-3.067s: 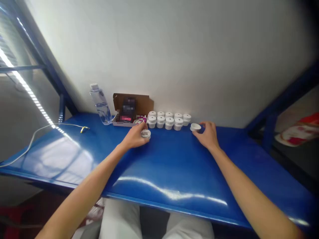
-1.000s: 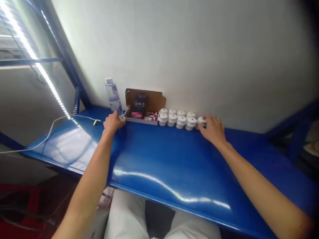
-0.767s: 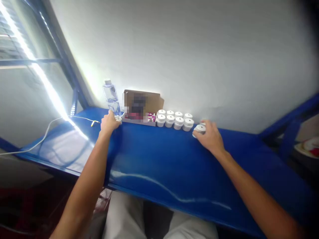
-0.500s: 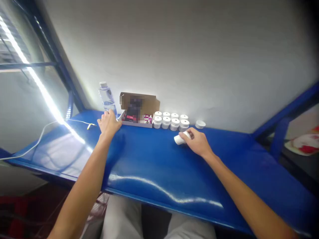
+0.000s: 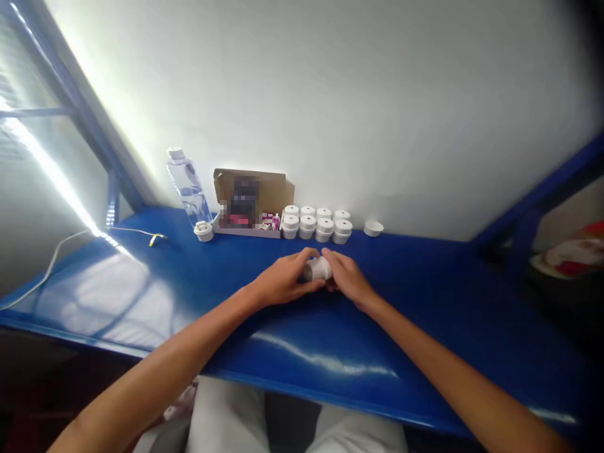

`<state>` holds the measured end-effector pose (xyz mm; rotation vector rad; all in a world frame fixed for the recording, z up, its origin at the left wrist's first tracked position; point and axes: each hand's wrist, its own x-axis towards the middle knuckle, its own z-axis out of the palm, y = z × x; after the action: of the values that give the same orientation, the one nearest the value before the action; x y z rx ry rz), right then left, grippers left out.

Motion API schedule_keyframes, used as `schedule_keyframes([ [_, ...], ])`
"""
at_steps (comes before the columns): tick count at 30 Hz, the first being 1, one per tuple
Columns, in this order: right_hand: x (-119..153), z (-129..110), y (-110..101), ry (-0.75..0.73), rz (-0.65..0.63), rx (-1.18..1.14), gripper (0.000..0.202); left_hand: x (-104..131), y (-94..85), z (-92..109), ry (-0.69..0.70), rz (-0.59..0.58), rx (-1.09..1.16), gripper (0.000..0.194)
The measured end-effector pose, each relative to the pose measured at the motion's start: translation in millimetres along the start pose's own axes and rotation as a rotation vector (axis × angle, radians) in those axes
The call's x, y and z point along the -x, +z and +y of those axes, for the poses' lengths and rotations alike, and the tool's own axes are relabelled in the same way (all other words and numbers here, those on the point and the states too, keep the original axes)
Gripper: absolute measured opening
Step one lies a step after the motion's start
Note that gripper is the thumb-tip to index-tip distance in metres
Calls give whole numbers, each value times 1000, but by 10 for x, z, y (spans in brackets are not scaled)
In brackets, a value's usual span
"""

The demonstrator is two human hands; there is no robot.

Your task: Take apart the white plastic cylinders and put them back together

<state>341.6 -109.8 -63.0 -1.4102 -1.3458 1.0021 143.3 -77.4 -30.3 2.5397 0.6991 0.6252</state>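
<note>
Over the middle of the blue table [image 5: 226, 270], a white cylindrical container [image 5: 319, 268] lies tilted between my two hands. My left hand [image 5: 287, 277] has its fingers curved round the container's left end. The right end is gripped by my right hand [image 5: 346, 277]. Several white lidded containers [image 5: 324, 229] stand in two rows just behind my hands, each lid with a small dark mark. To their right sits a low white cup [image 5: 374, 228]. A small white dish [image 5: 204, 231] holding small white pieces stands at the left.
A clear bottle [image 5: 189, 185] with a white cap leans near the wall [image 5: 330, 113]. Beside it is an open cardboard box [image 5: 274, 192] with pink and white items. A white cable [image 5: 56, 258] with a yellow tag runs along the table's left side.
My left hand has moved right, from beside the bottle to the container, uncovering the small white dish. My right hand has brought the container slightly left. The camera view has shifted a little.
</note>
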Motion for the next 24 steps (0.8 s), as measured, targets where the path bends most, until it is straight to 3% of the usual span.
schedule_keyframes([
  [5, 20, -82, -18, 136, -64, -107, 64, -27, 41, -29, 135, 20, -254, 34],
  [9, 33, -70, -6, 141, -11, -171, 55, -43, 75, -15, 114, 19, -212, 32],
  [12, 48, -65, -18, -71, 47, -93, 45, -51, 92, -46, -51, 103, 37, 36],
  [16, -2, -66, -212, -561, 19, 377, 47, -84, 58, -191, -319, 272, 446, 35],
  [18, -88, -6, -399, -660, 97, 600, 42, -106, -9, -298, -418, 384, 579, 35],
  [22, -314, 289, -874, -495, 416, 686, 36, -130, -188, -502, -537, 578, 793, 17],
  [24, -403, 461, -1099, -333, 550, 659, 40, -130, -247, -569, -579, 603, 864, 22],
])
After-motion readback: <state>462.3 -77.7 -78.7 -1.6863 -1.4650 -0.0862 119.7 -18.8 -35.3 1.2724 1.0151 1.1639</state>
